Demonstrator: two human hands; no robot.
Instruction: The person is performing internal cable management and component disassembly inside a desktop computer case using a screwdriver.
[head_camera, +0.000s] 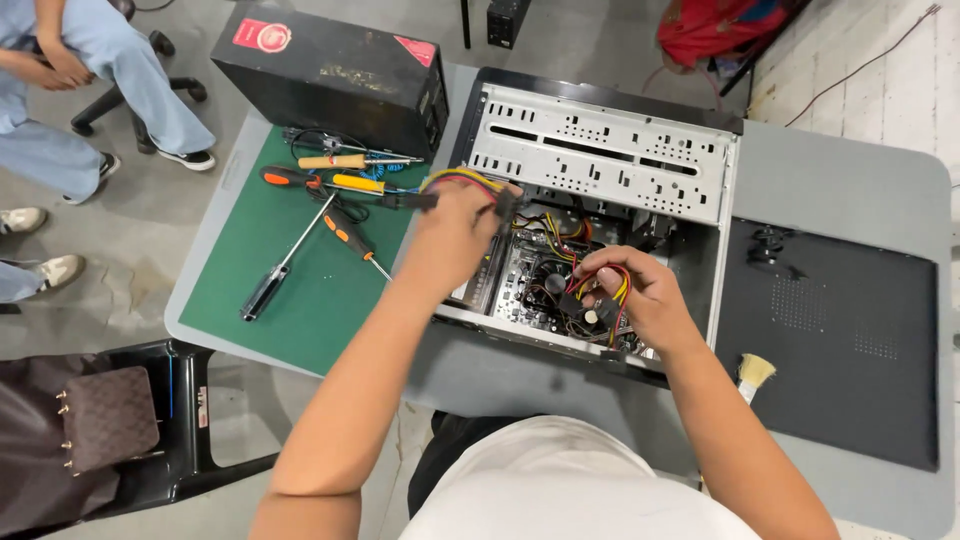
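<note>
L hand (455, 232): gripping cable bundle (462, 181)
R hand (640, 290): pinching wires (598, 285) inside PC case (600, 150)
Handling: prob. soft, light; hold by plugs

Even, diffuse overhead light is filling the scene; shadows are falling soft and short beneath the forearms. The metal drive cage (600, 150) is reflecting brightly without harsh glare. Focus is holding sharp centrally, while wide-angle distortion is bending the counter (850, 170) edges.

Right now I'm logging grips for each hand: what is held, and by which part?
The left hand grips a bundle of yellow, red and black wires near its black connector end. The right hand pinches similar coloured wires mid-length inside the open computer case.
</note>
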